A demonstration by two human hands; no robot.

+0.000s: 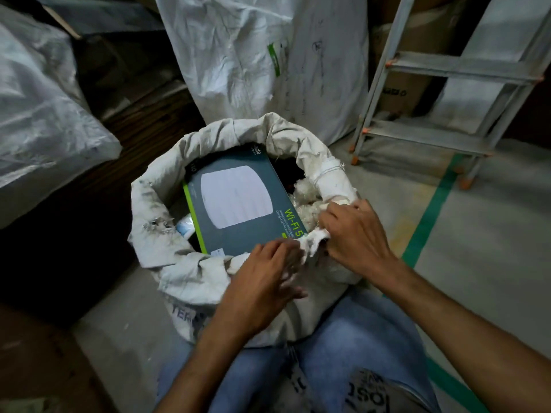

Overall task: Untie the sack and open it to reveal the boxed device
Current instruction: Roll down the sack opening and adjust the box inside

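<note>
Looking straight down now: the sack (185, 275) stands on the grey floor (492, 234) between the person's knees, jeans (357, 338) showing at the near edge. Its mouth is wide open and the grubby cloth is rolled down into a thick rim all the way round. There in the opening is the boxed device (238, 204), a dark teal carton with a green strip along its left edge. It lies face up and tilted, with "Wi-Fi 5" readable near its right near corner. The right hand (351, 231) is on the right near part of the rim, fingers curled tight round a bunch of sack cloth just beside that corner. The left hand (262, 281) lies on the near rim, fingers stretched flat over the cloth towards the box's near edge. It is blurred, but it is spread out and clutching nothing. Pale fluffy wadding (304, 189) fills the gap between the box and the right side of the rim, and thin string (328, 169) is wound round the rolled cloth there. Behind the sack, on the far side, a tall white woven bag (253, 64) stands upright, and a second white bag (44, 114) bulks in from the left. Far right, a metal ladder (462, 70) stands with a cardboard carton (399, 93) behind it. A green stripe (433, 210) runs across the floor past the ladder's feet.
</note>
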